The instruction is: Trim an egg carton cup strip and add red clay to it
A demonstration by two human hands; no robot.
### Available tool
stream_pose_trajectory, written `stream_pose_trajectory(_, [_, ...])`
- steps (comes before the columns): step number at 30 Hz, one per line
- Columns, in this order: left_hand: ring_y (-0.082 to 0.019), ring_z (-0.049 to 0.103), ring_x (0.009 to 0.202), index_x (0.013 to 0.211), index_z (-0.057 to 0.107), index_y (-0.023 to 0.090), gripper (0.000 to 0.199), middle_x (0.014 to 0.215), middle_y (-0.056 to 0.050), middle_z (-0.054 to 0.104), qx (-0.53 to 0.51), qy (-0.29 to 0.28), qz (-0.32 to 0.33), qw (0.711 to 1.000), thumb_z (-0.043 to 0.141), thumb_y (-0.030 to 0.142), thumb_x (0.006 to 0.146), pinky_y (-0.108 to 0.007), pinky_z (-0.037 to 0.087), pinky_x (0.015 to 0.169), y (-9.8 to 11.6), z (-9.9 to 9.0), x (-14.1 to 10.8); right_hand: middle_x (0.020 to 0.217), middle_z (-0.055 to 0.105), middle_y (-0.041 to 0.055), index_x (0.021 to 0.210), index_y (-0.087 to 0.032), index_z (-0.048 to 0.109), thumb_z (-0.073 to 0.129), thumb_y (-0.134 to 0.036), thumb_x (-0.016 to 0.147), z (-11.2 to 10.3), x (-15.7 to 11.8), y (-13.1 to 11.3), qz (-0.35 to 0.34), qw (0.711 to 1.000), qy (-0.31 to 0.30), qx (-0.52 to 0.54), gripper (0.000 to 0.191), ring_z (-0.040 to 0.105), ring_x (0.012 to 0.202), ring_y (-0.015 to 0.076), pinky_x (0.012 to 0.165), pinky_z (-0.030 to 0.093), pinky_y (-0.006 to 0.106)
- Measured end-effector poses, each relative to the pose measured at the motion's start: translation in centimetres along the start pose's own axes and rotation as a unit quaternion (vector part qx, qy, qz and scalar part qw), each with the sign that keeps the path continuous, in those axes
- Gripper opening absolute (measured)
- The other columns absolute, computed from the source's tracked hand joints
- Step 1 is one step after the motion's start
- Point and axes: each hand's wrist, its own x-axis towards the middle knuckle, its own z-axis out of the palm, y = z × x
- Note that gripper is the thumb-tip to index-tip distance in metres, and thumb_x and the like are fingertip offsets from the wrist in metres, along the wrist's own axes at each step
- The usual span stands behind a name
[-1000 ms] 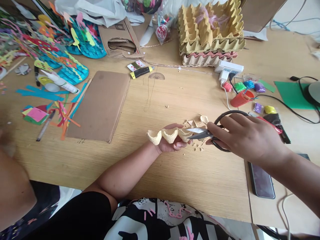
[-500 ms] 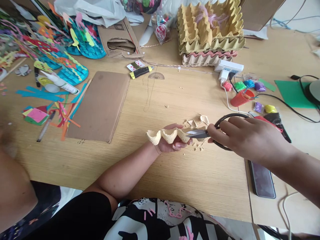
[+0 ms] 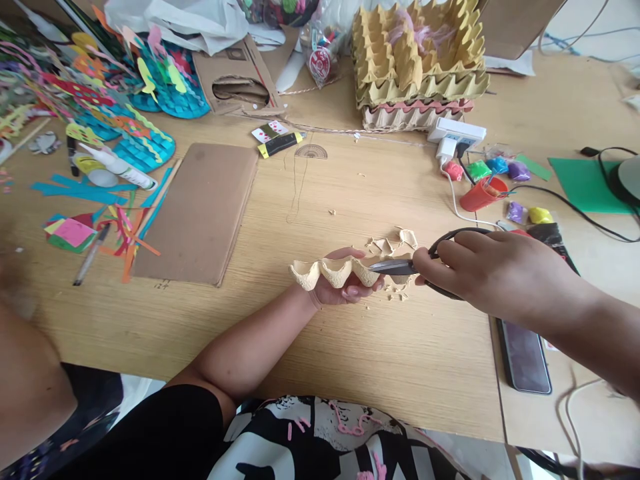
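Observation:
My left hand (image 3: 345, 290) is closed around a strip of yellow egg carton (image 3: 336, 272) with a row of scalloped cups, held level above the table. My right hand (image 3: 480, 273) grips black-handled scissors (image 3: 395, 267) by the loops. Their blades lie against the rim of the strip, towards its right end, and look nearly closed. Torn carton scraps (image 3: 384, 247) lie on the table behind the strip, with small crumbs beside the blades. The strip's underside is partly hidden by my left fingers.
Stacked egg trays (image 3: 420, 67) stand at the back, beside a white power strip (image 3: 457, 132). A cardboard sheet (image 3: 195, 213) lies on the left near paper strips and a pen (image 3: 91, 255). On the right are a red cup (image 3: 483, 195) and a phone (image 3: 524, 357). Another person's arm (image 3: 30, 393) shows at left.
The scissor blades have drawn together on the carton's rim. The strip has shifted very slightly to the left; both hands keep their grips.

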Motion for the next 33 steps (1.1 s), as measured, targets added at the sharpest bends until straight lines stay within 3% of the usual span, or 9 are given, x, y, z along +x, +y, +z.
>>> stream_pose_trajectory(13, [-0.009,0.045,0.047,0.101,0.066,0.008,0.035,0.081,-0.011,0.069,-0.003,0.025,-0.017,1.000,0.049,0.037,0.089,-0.018,0.024,0.035,0.1,0.2,0.0,0.071,0.065,0.0007,0.108,-0.024,0.071,0.055,-0.018,0.107,-0.3,0.4,-0.1,-0.003,1.000,-0.016,-0.006,0.017,0.050,0.064,0.0179,0.058,0.021,0.035])
stream_pose_trajectory(17, [-0.009,0.044,0.048,0.100,0.069,0.010,0.035,0.082,-0.012,0.072,0.002,0.072,0.049,0.996,0.052,0.039,0.090,-0.019,0.027,0.038,0.2,0.1,0.0,0.075,0.069,0.0026,0.113,-0.026,0.071,0.051,-0.038,0.111,-0.2,-0.1,-0.4,0.048,0.998,0.001,0.044,0.023,0.059,0.068,0.0208,0.056,0.026,0.036])
stream_pose_trajectory(20, [-0.011,0.050,0.052,0.098,0.072,0.012,0.033,0.078,-0.009,0.071,0.026,0.110,0.130,0.985,0.058,0.040,0.090,-0.021,0.036,0.042,0.0,-0.1,0.1,0.087,0.074,0.0068,0.116,-0.024,0.069,0.052,-0.062,0.107,0.2,-0.8,-1.3,0.143,0.979,0.006,0.146,0.043,0.066,0.073,0.0230,0.055,0.031,0.035])
stream_pose_trajectory(22, [-0.013,0.059,0.061,0.104,0.075,0.015,0.030,0.082,-0.007,0.073,0.056,0.129,0.204,0.969,0.065,0.041,0.091,-0.022,0.045,0.048,-0.2,-0.2,0.4,0.076,0.068,0.0027,0.115,-0.023,0.067,0.057,-0.070,0.102,1.2,-1.2,-2.7,0.257,0.936,0.017,0.238,0.049,0.060,0.062,0.0196,0.053,0.034,0.033])
stream_pose_trajectory(23, [-0.014,0.064,0.069,0.109,0.075,0.017,0.029,0.089,-0.007,0.075,0.066,0.147,0.255,0.953,0.067,0.039,0.091,-0.022,0.049,0.053,-0.4,-0.1,0.6,0.070,0.064,-0.0001,0.114,-0.023,0.065,0.060,-0.069,0.100,1.8,-1.3,-3.6,0.326,0.895,0.023,0.302,0.049,0.057,0.058,0.0176,0.052,0.036,0.031])
stream_pose_trajectory(26, [-0.015,0.070,0.078,0.109,0.073,0.022,0.030,0.098,-0.004,0.076,0.095,0.189,0.327,0.921,0.080,0.037,0.085,-0.024,0.055,0.062,-1.0,0.0,1.2,0.072,0.059,-0.0028,0.113,-0.023,0.060,0.057,-0.065,0.101,4.3,-1.0,-6.9,0.436,0.731,0.090,0.518,0.043,0.055,0.059,0.0151,0.054,0.041,0.028])
stream_pose_trajectory(28, [-0.014,0.070,0.078,0.106,0.072,0.022,0.035,0.098,-0.002,0.075,0.113,0.214,0.353,0.904,0.087,0.037,0.079,-0.024,0.054,0.065,-1.3,0.0,1.4,0.073,0.056,-0.0037,0.111,-0.023,0.059,0.062,-0.064,0.098,5.8,-0.5,-9.0,0.458,0.650,0.105,0.597,0.043,0.052,0.060,0.0146,0.055,0.042,0.028])
stream_pose_trajectory(30, [-0.011,0.068,0.075,0.105,0.073,0.020,0.037,0.097,-0.001,0.074,0.136,0.228,0.374,0.889,0.090,0.036,0.077,-0.023,0.053,0.067,-1.5,0.0,1.5,0.073,0.055,-0.0044,0.111,-0.024,0.059,0.070,-0.064,0.092,6.8,0.1,-10.5,0.483,0.602,0.119,0.625,0.046,0.051,0.062,0.0150,0.057,0.041,0.028])
stream_pose_trajectory(33, [-0.009,0.063,0.075,0.103,0.074,0.020,0.031,0.093,0.002,0.072,0.180,0.274,0.411,0.850,0.088,0.033,0.080,-0.022,0.051,0.073,-1.7,-0.1,1.6,0.072,0.053,-0.0054,0.114,-0.025,0.060,0.077,-0.063,0.087,7.4,0.9,-11.4,0.507,0.583,0.101,0.627,0.049,0.051,0.063,0.0158,0.059,0.041,0.029])
